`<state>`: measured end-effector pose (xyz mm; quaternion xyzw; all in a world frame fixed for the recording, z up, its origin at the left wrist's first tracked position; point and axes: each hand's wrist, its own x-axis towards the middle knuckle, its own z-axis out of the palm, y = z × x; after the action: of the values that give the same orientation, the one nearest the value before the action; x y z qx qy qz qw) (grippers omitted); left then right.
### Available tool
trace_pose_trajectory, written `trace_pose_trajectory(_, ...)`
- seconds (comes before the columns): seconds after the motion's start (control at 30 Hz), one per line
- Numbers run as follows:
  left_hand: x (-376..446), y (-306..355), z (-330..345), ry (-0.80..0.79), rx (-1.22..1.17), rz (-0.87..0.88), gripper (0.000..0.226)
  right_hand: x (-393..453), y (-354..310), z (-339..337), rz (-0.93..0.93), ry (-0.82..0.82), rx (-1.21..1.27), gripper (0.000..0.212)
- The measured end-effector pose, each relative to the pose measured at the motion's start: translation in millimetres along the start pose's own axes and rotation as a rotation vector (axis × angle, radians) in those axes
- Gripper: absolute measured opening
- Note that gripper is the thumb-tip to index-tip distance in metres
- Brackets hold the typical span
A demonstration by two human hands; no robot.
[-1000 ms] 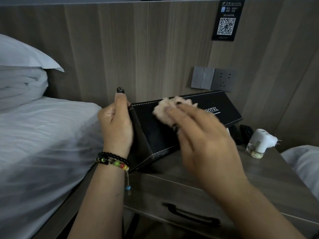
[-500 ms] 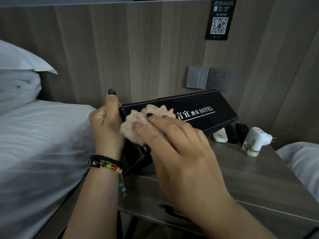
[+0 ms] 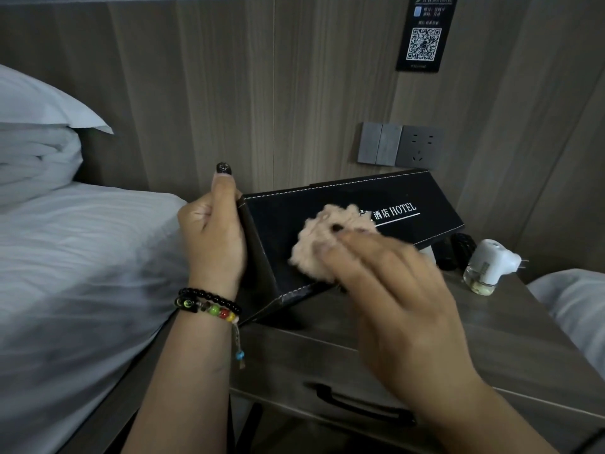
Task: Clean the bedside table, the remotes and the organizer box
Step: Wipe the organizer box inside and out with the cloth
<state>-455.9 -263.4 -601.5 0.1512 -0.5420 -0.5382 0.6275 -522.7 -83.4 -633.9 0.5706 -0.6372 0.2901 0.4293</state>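
Since half a second ago your right hand [image 3: 389,290] has swept the pink fluffy cloth wad [image 3: 322,244] from the box's left end toward its middle, now just short of the white "HOTEL" lettering; the motion blurs it. Its fingers lie fairly straight, pressing the cloth flat against the panel.

Your left hand [image 3: 212,231] is unchanged: curled round the left end of the black stitched leatherette organizer box [image 3: 409,198], thumb up, holding it tilted with its lower edge over the grey wood-grain bedside table [image 3: 491,329].

Advice for this pass: keep the left grip firm so the box does not rock, overlap strokes toward 3 o'clock, cover the lettering and the stitched edges, then turn the box for the other faces.

At 3 o'clock of the box, the dark remotes [image 3: 458,253] lie on the table, partly hidden behind it. Just beside them stands a white plug-in vaporizer with a clear bottle [image 3: 487,267]. White bedding [image 3: 82,257] lies at 9 o'clock.
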Motion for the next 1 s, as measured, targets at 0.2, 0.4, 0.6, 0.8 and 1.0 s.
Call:
trace_pose_trajectory(0.2, 0.4, 0.5, 0.7, 0.005, 0.001, 0.007, 0.067, 6.6, -16.9, 4.8, 0.011, 0.055, 0.032, 0.036)
trace_pose_trajectory(0.4, 2.3, 1.3, 0.0, 0.011, -0.007, -0.023, 0.073, 21.1, -20.5, 1.6, -0.051, -0.016, 0.070, 0.037)
trace_pose_trajectory(0.6, 1.3, -1.5, -0.9, 0.011, 0.000, -0.038, 0.066, 42.7, 24.2, 5.3, 0.346, 0.089, 0.131, 0.035)
trace_pose_trajectory(0.8, 0.8, -1.1, 0.4, 0.023, 0.003, -0.034, 0.067, 51.1, 27.9, 1.0, 0.541, 0.164, 0.233, 0.028)
trace_pose_trajectory(1.0, 1.8, -3.4, -0.1, 0.010, 0.003, -0.001, 0.067, 39.6, 0.1, -3.2, 0.374, -0.013, 0.234, 0.040)
